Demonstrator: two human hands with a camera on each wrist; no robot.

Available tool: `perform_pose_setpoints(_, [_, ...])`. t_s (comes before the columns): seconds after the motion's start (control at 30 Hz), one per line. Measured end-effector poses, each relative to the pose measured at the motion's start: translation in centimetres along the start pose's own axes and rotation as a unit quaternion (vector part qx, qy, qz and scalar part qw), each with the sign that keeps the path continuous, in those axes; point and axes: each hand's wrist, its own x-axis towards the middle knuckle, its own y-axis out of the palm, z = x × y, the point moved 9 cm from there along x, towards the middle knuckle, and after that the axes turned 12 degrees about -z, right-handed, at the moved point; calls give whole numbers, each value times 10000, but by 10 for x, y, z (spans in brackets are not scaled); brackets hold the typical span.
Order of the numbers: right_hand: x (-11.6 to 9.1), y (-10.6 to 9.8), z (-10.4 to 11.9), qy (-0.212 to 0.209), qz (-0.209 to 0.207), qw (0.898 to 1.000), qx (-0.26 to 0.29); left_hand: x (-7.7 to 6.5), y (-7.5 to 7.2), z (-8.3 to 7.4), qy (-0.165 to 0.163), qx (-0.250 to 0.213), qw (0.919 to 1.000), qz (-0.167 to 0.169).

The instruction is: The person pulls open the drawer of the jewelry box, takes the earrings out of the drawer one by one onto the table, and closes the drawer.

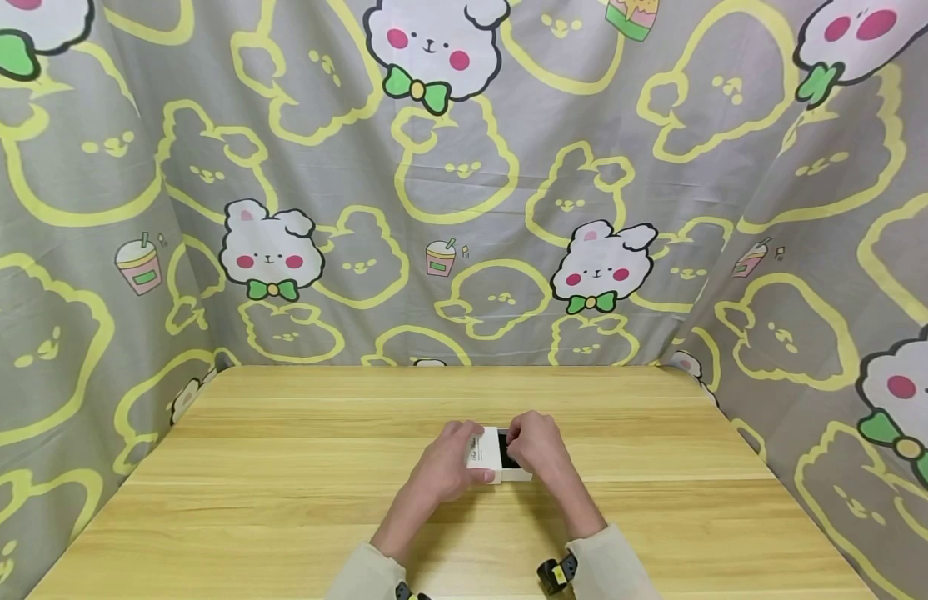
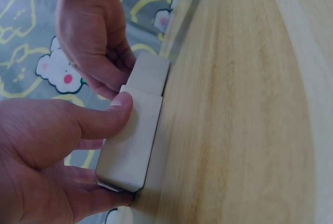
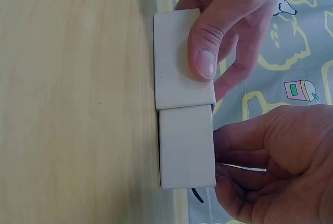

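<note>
My left hand (image 1: 446,463) grips the white sleeve (image 1: 486,448) of a small slide-out box, with the thumb along its near side and fingers round the far side. Dark print shows on the sleeve's top. From its right end a white inner tray (image 1: 517,476) sticks partly out, its inside black (image 1: 505,451). My right hand (image 1: 540,447) is bent over this tray, fingers curled down at its open top. A thin black strip (image 3: 197,195) pokes past the tray's end in the right wrist view. What the right fingertips hold is hidden, so I cannot tell.
The box is on a wood-grain table (image 1: 299,475). A grey curtain (image 1: 464,325) with cartoon prints surrounds the table's back and sides. A black wrist device (image 1: 557,574) sits by the right sleeve cuff.
</note>
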Motion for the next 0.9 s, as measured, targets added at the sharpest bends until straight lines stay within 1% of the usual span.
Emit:
perform_pose_setpoints(0.5, [-2, 1, 1, 117, 111, 9999, 22, -1, -1, 0, 21, 4, 10000, -4])
perform_pose_setpoints(0.7, [-1, 1, 2, 61, 48, 10000, 18, 0, -1, 0, 21, -2, 10000, -17])
perform_pose_setpoints(0.9, [1, 3, -2, 141, 12, 9999, 33, -1, -1, 0, 16, -22, 10000, -26])
